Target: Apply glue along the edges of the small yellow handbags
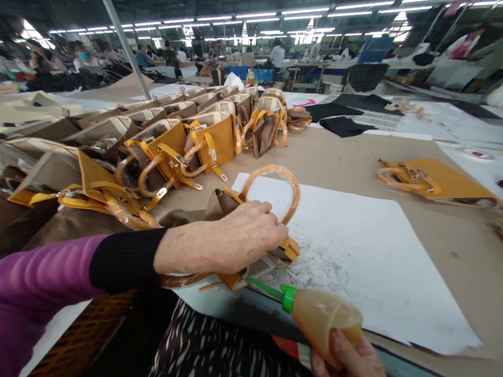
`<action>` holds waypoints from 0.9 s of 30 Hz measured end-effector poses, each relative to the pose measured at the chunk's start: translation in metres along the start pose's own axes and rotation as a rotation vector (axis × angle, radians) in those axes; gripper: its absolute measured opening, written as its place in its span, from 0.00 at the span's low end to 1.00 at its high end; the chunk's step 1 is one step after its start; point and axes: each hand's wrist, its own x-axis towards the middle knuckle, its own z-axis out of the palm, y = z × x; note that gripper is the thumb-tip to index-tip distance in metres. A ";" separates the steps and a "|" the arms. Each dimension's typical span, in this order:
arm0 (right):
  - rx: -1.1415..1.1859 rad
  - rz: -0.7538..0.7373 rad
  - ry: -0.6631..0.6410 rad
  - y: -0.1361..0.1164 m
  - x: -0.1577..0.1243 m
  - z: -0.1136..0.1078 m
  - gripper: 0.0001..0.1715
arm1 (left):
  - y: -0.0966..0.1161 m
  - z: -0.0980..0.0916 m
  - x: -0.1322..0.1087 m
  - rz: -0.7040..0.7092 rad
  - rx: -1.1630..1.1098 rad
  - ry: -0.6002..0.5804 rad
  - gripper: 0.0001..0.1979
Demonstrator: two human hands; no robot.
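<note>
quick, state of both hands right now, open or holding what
Left hand: closed on a yellow-and-brown handbag, fingertips hidden.
Right hand: closed around a green-capped squeeze bottle.

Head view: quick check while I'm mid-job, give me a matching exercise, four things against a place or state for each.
Things:
1. squeeze bottle
2. left hand
3. white sheet
4. purple sleeve

Places or states:
A. spread on the brown tabletop
B. ends in a black cuff
C. held in the right hand
D. fingers curled over a bag

Pairs: 1-C, 2-D, 3-A, 4-B
</note>
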 end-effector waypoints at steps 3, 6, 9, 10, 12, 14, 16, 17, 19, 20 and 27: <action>-0.020 -0.077 0.038 0.002 0.008 -0.006 0.22 | 0.002 0.003 -0.001 -0.013 0.001 0.012 0.09; -0.040 -0.158 0.085 0.004 0.019 -0.013 0.21 | 0.005 0.006 -0.001 -0.024 0.005 0.018 0.09; -0.051 -0.245 0.141 0.008 0.027 -0.018 0.21 | 0.009 0.005 -0.002 -0.048 0.023 0.003 0.09; -0.057 -0.254 0.141 0.008 0.029 -0.019 0.21 | 0.011 0.005 -0.003 -0.056 0.026 -0.003 0.08; -0.064 -0.260 0.138 0.009 0.032 -0.020 0.21 | 0.014 0.004 -0.004 -0.075 0.028 -0.011 0.08; -0.056 -0.247 0.145 0.009 0.034 -0.021 0.22 | 0.015 0.005 -0.006 -0.100 0.030 -0.013 0.09; -0.030 -0.216 0.152 0.009 0.036 -0.024 0.23 | 0.015 0.006 -0.006 -0.118 0.033 -0.020 0.09; -0.009 -0.194 0.151 0.009 0.037 -0.025 0.23 | 0.015 0.007 -0.006 -0.123 0.038 -0.025 0.09; 0.035 -0.144 0.146 0.012 0.039 -0.027 0.25 | 0.015 0.007 -0.005 -0.122 0.050 -0.034 0.08; 0.056 -0.115 0.143 0.013 0.039 -0.027 0.25 | 0.015 0.007 -0.004 -0.122 0.056 -0.040 0.08; 0.109 0.055 0.041 0.019 0.015 -0.011 0.21 | 0.018 0.003 -0.004 -0.126 0.059 -0.076 0.09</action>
